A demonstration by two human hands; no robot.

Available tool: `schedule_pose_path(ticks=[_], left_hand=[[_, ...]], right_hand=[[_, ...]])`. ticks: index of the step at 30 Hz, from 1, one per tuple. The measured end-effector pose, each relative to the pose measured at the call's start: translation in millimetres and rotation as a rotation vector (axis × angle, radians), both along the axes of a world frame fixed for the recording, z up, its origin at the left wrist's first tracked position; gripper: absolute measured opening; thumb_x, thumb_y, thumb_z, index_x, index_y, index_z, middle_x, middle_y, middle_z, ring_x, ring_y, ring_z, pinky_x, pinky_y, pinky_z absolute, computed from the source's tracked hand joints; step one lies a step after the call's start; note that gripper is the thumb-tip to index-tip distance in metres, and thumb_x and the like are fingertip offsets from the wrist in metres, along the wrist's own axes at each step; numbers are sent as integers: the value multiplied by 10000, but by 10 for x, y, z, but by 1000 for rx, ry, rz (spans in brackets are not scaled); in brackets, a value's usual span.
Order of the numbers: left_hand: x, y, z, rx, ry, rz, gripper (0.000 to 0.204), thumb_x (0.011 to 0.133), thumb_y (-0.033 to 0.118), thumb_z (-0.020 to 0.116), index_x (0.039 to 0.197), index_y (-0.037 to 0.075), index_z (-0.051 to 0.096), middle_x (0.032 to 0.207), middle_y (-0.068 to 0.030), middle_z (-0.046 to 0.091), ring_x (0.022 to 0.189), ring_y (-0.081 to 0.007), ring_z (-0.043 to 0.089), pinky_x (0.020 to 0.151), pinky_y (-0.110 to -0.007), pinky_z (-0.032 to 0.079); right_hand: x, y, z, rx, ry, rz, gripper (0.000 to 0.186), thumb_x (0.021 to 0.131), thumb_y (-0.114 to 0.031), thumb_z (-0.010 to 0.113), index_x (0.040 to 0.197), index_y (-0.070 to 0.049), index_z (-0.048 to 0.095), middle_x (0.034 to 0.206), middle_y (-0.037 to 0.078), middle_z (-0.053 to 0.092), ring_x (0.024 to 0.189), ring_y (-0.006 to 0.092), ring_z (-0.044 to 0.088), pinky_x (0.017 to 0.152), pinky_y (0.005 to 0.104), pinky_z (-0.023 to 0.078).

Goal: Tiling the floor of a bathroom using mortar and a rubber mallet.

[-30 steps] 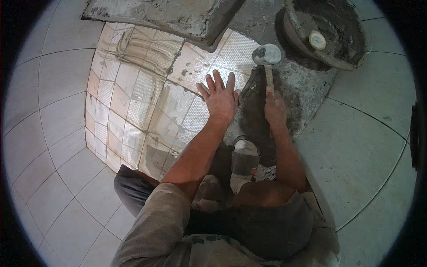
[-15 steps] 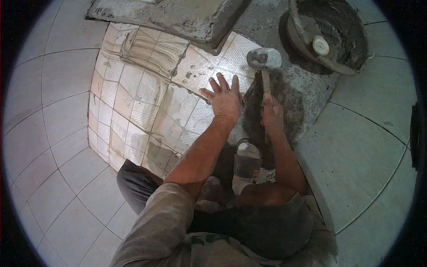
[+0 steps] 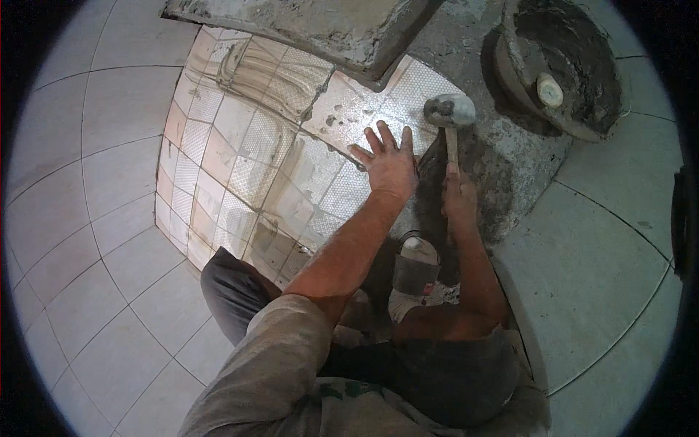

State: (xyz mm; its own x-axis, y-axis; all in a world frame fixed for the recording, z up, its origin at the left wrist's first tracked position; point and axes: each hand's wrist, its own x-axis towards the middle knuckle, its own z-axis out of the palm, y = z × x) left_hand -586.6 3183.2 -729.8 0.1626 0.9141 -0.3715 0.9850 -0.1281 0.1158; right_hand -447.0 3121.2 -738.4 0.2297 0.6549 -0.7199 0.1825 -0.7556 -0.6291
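Observation:
My left hand lies flat with fingers spread on a patterned floor tile that is smeared with bits of mortar. In my right hand is the wooden handle of a mallet, fingers wrapped round it. Its pale, mortar-stained head is over the right edge of the tile; whether it touches the tile I cannot tell. More patterned tiles, streaked with wet mortar, spread to the left. Beside the mallet lies bare grey mortar bed.
A round tub of mortar stands at the far right with a pale round-ended object in it. A raised concrete ledge borders the tiles at the far side. Large plain tiles cover the right; wall tiles rise at left.
The whole view has shifted, so everything sits a little further right. My left hand stays flat on the tile, and the mallet is still in my right hand near the same edge.

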Motion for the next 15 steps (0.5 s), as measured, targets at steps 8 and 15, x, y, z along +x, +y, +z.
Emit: schedule_pose_path(ticks=[8,15], left_hand=[[-66,-3,43,40,-6,-19,570,884,291,551,1402,142,367,1467,-276,220,1352,-468,215,994,-756,84],[-831,-68,21,167,-9,263,634,914,416,483,1419,79,300,1499,-144,255,1399,-315,209,1053,-689,47]], right_hand=[[4,-119,-308,97,-101,19,640,961,-537,335,975,52,586,798,215,573,764,339,567,696,442,431],[-86,-135,-158,93,-37,92,568,968,-494,364,963,33,577,826,223,554,775,338,559,712,429,430]])
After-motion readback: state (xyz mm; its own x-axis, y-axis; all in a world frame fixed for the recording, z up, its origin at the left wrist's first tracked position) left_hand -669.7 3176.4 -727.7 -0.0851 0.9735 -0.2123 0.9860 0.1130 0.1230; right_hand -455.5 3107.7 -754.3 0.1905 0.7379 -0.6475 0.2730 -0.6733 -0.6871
